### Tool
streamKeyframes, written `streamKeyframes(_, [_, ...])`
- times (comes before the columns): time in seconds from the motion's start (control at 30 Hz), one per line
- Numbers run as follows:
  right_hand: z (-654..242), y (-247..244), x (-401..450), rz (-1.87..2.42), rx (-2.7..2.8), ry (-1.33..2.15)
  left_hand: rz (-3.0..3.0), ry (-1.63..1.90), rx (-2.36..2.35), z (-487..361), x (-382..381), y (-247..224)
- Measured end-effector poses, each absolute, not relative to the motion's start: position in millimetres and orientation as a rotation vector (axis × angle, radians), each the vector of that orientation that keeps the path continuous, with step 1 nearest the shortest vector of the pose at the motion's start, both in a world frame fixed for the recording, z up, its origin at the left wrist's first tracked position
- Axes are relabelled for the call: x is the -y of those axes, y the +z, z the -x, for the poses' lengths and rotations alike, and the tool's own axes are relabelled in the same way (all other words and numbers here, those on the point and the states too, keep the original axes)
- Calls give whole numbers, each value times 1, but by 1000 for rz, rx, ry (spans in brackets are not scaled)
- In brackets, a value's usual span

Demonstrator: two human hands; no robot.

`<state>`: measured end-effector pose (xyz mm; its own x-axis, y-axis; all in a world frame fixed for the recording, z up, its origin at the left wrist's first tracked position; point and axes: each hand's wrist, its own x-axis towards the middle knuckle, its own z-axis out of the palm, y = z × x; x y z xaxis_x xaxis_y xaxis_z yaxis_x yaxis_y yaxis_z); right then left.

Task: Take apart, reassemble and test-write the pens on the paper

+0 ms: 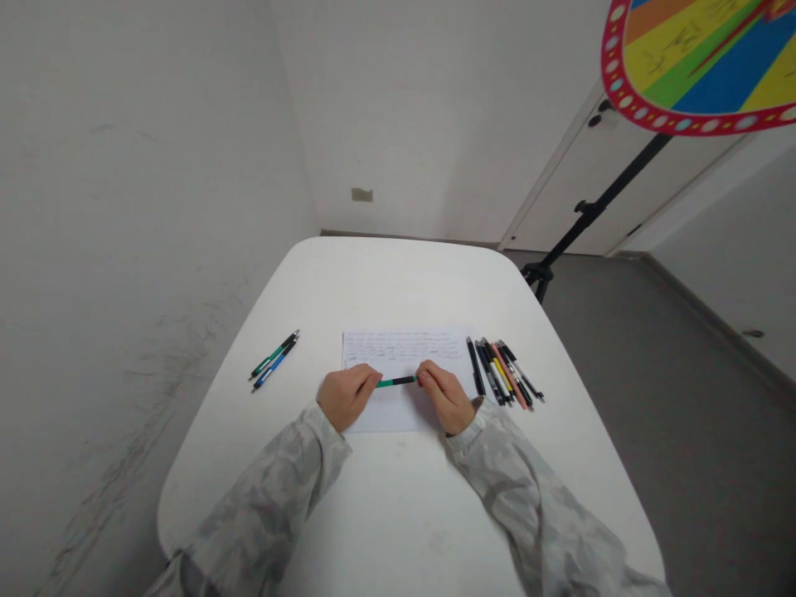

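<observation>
1. at the lower centre of the frame, a person's left hand point(348, 394) and right hand point(444, 396) grip a slim green-and-black pen point(396, 381), one at each end; the fingers are closed on it, the middle of the barrel bare between them;
2. the two-ended hold appears to steady the pen, nearly level, over a written-on sheet of paper point(389, 419) on the white table point(385, 282);
3. left of centre, a green pen point(270, 358) and a blue pen point(275, 365) lie side by side; a larger cluster of pens point(502, 375) lines the paper's right edge, seemingly grouped within easy reach;
4. the pens lie loose; no container shows
</observation>
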<state>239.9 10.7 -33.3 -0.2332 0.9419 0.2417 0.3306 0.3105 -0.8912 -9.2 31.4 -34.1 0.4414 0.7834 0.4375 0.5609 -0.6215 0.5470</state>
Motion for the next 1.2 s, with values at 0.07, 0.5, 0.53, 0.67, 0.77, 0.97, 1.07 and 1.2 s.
streamKeyframes(0.07, [-240,-32,-11,1148,1731,918,-2368,964,-1162,9,-31,-33])
streamKeyframes(0.5, [-244,-39,-13,1254,1557,726,-2388,1054,-1278,9,-31,-32])
streamKeyframes(0.53, [-247,-39,-14,1273,1571,724,-2387,1058,-1284,9,-31,-32])
streamKeyframes(0.67, [-257,-37,-17,1383,1740,632,-2379,1062,-1308,10,-31,-32])
streamKeyframes(0.77, [-263,-38,-22,1387,1951,499,-2379,1050,-1313,11,-32,-34])
streamKeyframes(0.97, [-264,-43,-28,1261,2049,529,-2401,1054,-1287,11,-32,-34])
streamKeyframes(1.07, [-264,-42,-28,1250,2056,551,-2408,1062,-1277,10,-31,-33])
streamKeyframes(1.2, [-260,-32,-24,1259,1970,541,-2418,1056,-1263,10,-31,-32])
